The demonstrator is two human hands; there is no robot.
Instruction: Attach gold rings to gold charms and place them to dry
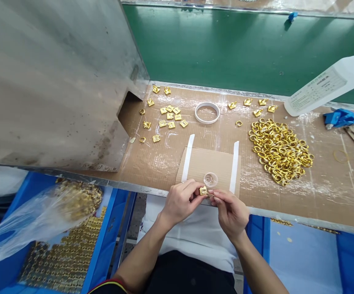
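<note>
My left hand (181, 203) pinches a small square gold-coloured piece (203, 190) between thumb and fingertips, near the front edge of the table. Close against it, my right hand (232, 212) is closed in a pinch on a thin stick-like tool (210, 194), whose tip meets or nearly meets the gold piece. The tool's exact kind is too small to make out. Just beyond my fingers a small clear round dish (210, 179) sits on a cardboard pad (213, 161) fixed with white tape strips.
A heap of gold rings (279, 151) lies on the right, several square gold pieces (171, 116) on the left. A white tape roll (207, 113) lies behind the pad. A leaning plastic bottle (324, 86) and a metal box (54, 81) flank the table. Blue trays (105, 228) stand below.
</note>
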